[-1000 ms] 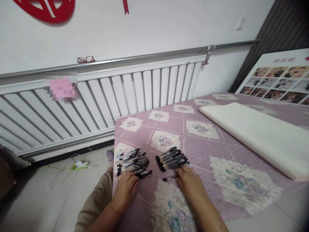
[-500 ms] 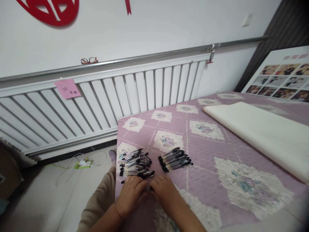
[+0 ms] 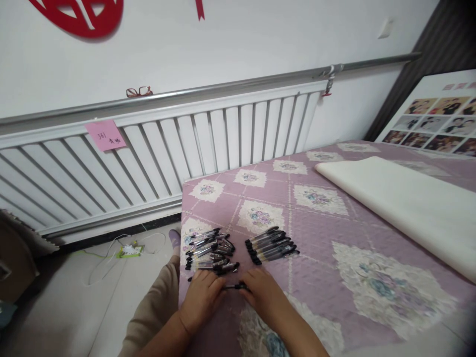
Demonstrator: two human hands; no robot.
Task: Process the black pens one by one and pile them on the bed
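Observation:
A black pen [image 3: 232, 286] spans the gap between my two hands, low over the cloth. My left hand [image 3: 203, 296] has its fingers closed round one end of it. At the other end, the fingertips of my right hand [image 3: 263, 293] pinch a dark tip; whether that is a loose cap I cannot tell. Just beyond my left hand lies a loose pile of black-and-clear pens [image 3: 208, 250], partly covered by its fingers. Ahead of my right hand, several pens [image 3: 273, 245] rest side by side in a slanted row.
A purple flowered cloth [image 3: 256, 191] covers the surface. To the right lies a folded cream sheet [image 3: 401, 198]. Behind stands a white radiator [image 3: 208, 139] with a pink note [image 3: 106, 135]. A power strip [image 3: 130, 250] with cords is on the floor at left.
My right hand has moved slightly right, away from my left, so more of the pen shows between them. The pile and the row look unchanged; the view has shifted a little.

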